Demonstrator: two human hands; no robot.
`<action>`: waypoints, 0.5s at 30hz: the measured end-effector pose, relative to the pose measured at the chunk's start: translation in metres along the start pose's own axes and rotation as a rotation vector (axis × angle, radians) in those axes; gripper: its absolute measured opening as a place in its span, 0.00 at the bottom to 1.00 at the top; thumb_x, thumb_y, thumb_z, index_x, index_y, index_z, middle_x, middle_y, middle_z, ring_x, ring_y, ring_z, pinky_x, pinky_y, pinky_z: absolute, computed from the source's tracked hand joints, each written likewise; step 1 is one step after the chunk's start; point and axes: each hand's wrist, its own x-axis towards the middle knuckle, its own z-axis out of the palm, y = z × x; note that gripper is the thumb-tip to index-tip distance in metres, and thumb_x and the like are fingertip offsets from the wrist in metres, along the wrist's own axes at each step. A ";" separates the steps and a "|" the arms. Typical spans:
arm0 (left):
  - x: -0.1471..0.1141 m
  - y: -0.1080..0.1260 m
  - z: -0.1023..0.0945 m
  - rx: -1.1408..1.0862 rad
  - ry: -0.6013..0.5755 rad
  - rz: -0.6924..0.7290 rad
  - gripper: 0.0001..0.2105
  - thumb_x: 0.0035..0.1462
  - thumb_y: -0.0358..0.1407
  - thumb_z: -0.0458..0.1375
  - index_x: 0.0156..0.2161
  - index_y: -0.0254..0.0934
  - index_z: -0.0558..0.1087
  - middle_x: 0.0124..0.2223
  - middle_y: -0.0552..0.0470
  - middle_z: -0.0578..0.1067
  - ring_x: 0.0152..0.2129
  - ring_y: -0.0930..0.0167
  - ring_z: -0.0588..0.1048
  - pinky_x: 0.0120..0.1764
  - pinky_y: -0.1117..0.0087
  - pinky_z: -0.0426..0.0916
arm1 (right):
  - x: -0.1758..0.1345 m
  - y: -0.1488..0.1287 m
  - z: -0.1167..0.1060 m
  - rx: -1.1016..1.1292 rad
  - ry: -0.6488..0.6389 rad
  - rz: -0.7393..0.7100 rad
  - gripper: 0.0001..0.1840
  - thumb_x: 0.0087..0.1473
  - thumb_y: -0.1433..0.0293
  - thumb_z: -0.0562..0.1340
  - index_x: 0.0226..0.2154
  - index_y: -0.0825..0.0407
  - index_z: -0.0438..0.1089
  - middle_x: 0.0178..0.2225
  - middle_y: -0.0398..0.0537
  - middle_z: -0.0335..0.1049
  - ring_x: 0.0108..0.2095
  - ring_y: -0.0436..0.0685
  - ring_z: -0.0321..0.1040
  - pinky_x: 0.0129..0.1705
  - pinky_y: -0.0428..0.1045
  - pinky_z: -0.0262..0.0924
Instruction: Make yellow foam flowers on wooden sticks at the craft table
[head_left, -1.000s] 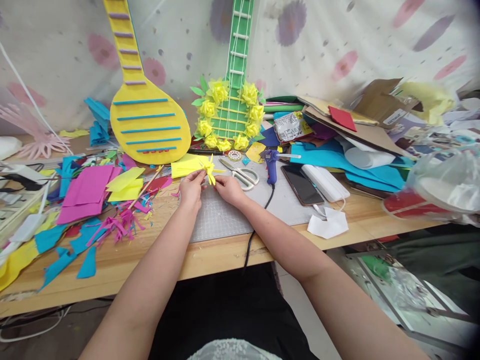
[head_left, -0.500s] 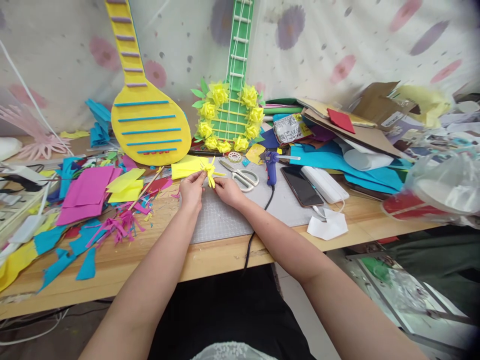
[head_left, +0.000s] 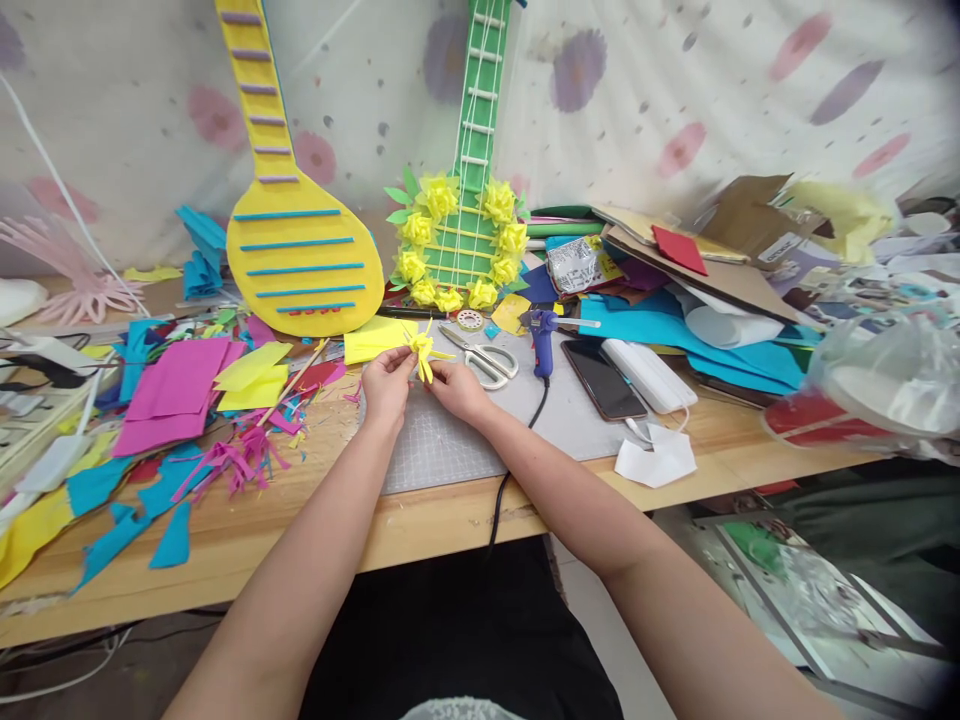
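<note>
Between my two hands, above the grey cutting mat [head_left: 442, 450], is a small yellow paper flower [head_left: 422, 348] with narrow pointed petals. My left hand [head_left: 388, 382] pinches it from the left. My right hand [head_left: 456, 388] has its fingers closed on the lower right petals. Just behind the left hand lies folded yellow crepe paper [head_left: 375, 340]. Scissors with white handles [head_left: 491, 365] rest right of the flower, and a purple glue gun [head_left: 541, 345] lies beyond them with its cord trailing toward me.
A yellow paper lute shape [head_left: 304, 265] and a green one with yellow flowers [head_left: 461, 240] lean at the back. Paper scraps [head_left: 176, 390] cover the left. A phone [head_left: 604, 380], a white power bank [head_left: 651, 375] and a plastic-covered bucket [head_left: 862, 390] stand right.
The view has tilted up slightly, so everything sits a little lower in the picture. Both hands keep hold of the yellow flower in nearly the same place.
</note>
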 end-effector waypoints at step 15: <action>0.003 0.001 -0.003 -0.047 0.100 -0.032 0.13 0.34 0.37 0.64 0.29 0.33 0.73 0.29 0.53 0.72 0.21 0.80 0.65 0.19 0.78 0.56 | -0.006 -0.008 -0.009 -0.072 0.022 0.030 0.07 0.47 0.67 0.60 0.23 0.53 0.68 0.21 0.40 0.65 0.22 0.46 0.55 0.26 0.44 0.45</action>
